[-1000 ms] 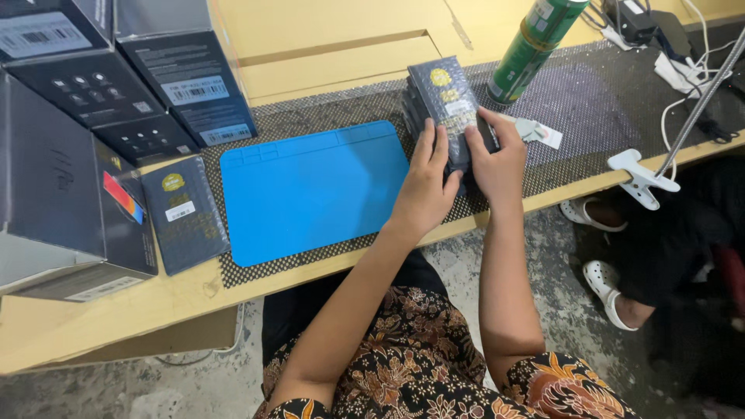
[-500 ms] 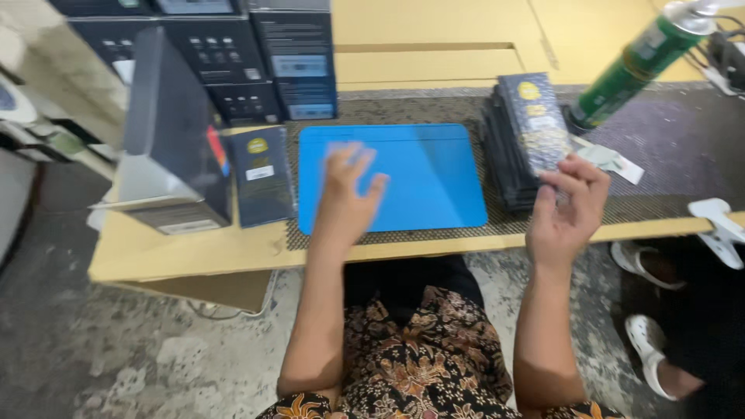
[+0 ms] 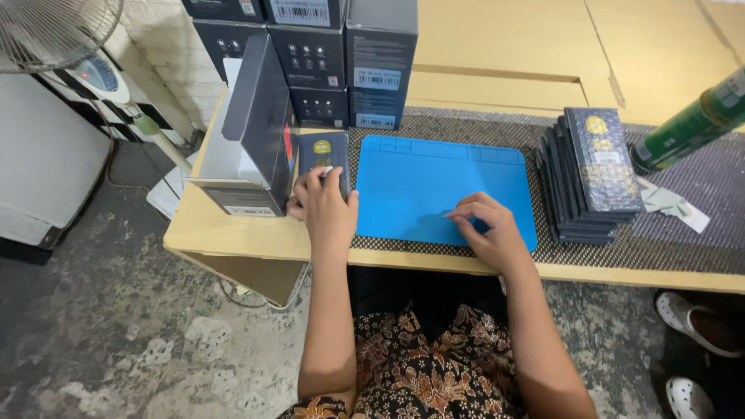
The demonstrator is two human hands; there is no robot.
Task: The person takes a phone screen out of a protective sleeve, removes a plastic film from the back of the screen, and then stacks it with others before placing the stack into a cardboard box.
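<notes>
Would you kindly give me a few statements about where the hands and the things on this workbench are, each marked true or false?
1. The left hand rests on a small dark packet beside the blue mat. True.
2. The right hand holds the green can. False: it rests on the blue mat, with the can lying far off at the right edge.
3. A stack of dark packets sits right of the mat. True.
4. The blue mat is covered with tools. False: only the right hand is on it.
5. Dark boxes stand behind the mat's left end. True.
</notes>
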